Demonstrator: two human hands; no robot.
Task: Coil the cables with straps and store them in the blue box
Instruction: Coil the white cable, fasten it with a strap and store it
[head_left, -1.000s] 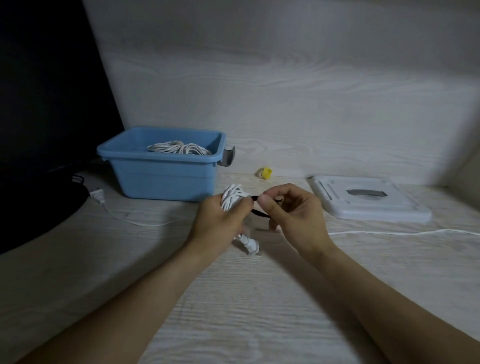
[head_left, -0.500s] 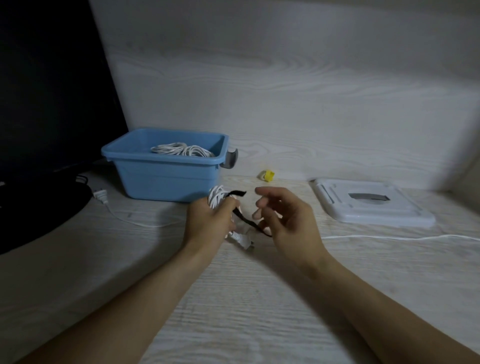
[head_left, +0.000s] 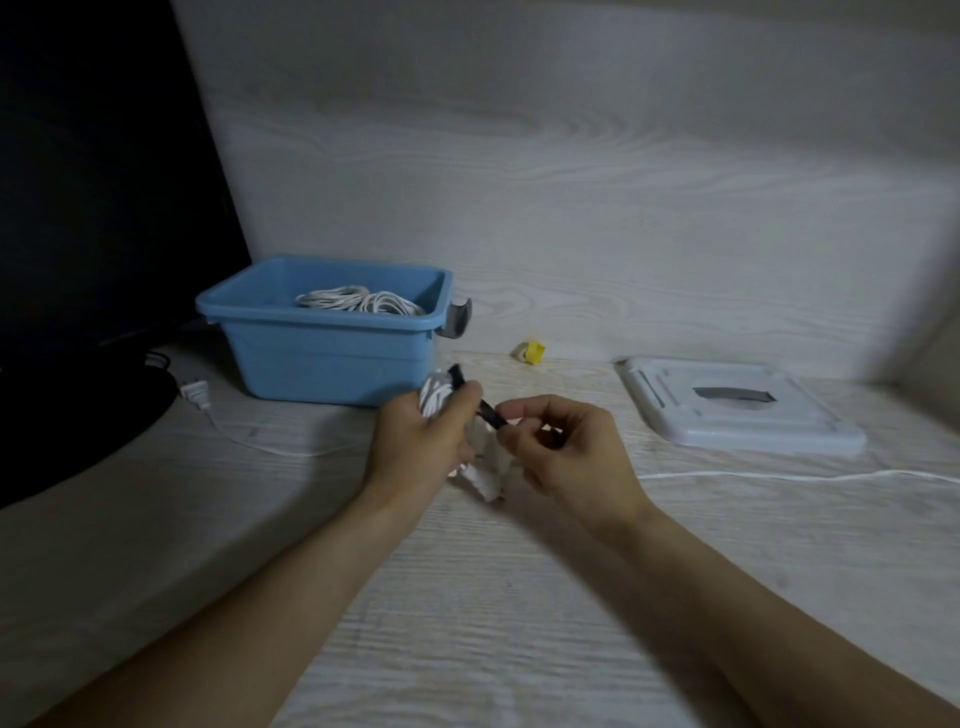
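My left hand (head_left: 415, 441) grips a coiled white cable (head_left: 435, 397) just in front of the blue box (head_left: 332, 358). A black strap (head_left: 488, 413) runs across the coil toward the right. My right hand (head_left: 566, 447) pinches the free end of that strap between thumb and forefinger. The cable's white plug (head_left: 480, 480) hangs below my hands. Inside the blue box lie coiled white cables (head_left: 358, 301).
The box's white lid (head_left: 737, 415) lies flat at the right. A loose white cable (head_left: 805, 475) runs along the table to the right edge. Another white plug and cord (head_left: 197, 392) lie left of the box. A small yellow object (head_left: 531, 352) sits by the wall. A dark monitor (head_left: 93, 208) stands at the left.
My right hand, which had let go and opened half a second ago, has closed again and now pinches the strap's end. My left hand still holds the coil.
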